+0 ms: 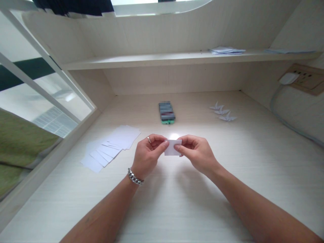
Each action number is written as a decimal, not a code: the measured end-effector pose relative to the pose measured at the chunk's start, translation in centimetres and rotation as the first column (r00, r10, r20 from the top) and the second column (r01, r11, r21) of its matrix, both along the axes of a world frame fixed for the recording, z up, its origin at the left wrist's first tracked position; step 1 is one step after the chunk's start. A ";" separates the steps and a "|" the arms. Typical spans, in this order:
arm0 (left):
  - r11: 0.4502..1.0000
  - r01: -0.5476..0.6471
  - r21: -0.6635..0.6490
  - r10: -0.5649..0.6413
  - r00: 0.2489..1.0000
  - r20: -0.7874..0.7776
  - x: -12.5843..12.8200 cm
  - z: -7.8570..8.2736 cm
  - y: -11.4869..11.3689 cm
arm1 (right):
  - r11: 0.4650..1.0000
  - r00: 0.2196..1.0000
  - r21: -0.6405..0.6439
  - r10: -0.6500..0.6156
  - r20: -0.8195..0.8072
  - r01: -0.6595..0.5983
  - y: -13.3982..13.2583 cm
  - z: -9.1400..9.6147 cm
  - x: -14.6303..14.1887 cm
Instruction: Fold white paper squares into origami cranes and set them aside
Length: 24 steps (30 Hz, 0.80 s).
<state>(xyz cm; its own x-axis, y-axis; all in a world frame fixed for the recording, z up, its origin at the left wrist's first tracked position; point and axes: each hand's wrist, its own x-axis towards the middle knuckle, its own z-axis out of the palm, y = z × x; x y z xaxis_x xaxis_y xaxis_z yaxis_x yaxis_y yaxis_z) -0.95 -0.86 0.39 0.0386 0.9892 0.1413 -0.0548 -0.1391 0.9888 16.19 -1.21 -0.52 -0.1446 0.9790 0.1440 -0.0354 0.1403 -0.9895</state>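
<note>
A small white rectangle of paper is held up between both hands, over the middle of the desk. My left hand, with a ring and a chain bracelet, pinches its upper left corner between thumb and fingers. My right hand grips its right side, the thumb lying flat on the front. The fingers behind the paper are mostly hidden. To the left lie several loose white paper sheets, fanned out and overlapping. Folded paper cranes sit in a small group at the back right.
Beyond my hands a phone-like object, blurred, lies on the desk. A shelf spans the back, bearing a paper stack. At right, a white plug with a cable sits in a wall socket. Metal rails border the left.
</note>
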 end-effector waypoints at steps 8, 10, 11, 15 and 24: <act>0.999 0.032 0.038 -0.034 0.999 0.033 -0.2 -0.2 0.0 | 0.998 1.000 0.058 -0.022 -0.011 0.023 -0.2 -0.1 -0.1; 0.997 0.054 0.061 -0.056 0.998 0.030 -0.3 -0.2 -0.1 | 0.990 0.997 0.131 -0.061 0.039 0.055 -0.4 -0.1 -0.2; 0.995 0.063 0.072 -0.065 0.998 0.025 -0.3 -0.1 -0.1 | 0.982 0.994 0.176 -0.082 0.070 0.069 -0.4 -0.1 -0.2; 0.990 0.051 0.131 -0.051 0.999 0.000 -0.3 0.0 -0.1 | 0.948 0.987 0.309 -0.116 0.108 0.077 -0.7 0.1 -0.2; 0.963 0.013 0.270 -0.005 1.000 -0.030 -0.3 0.1 -0.3 | 0.908 0.989 0.407 -0.136 0.065 0.098 -0.6 0.2 0.0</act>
<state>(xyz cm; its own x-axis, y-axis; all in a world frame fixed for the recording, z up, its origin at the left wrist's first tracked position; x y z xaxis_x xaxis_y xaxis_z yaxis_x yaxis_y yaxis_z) -1.23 -1.18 0.45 0.0553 0.9139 0.4022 -0.0298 -0.4011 0.9155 16.17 -1.84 -0.29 -0.0633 0.8514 0.5207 0.0916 0.5245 -0.8465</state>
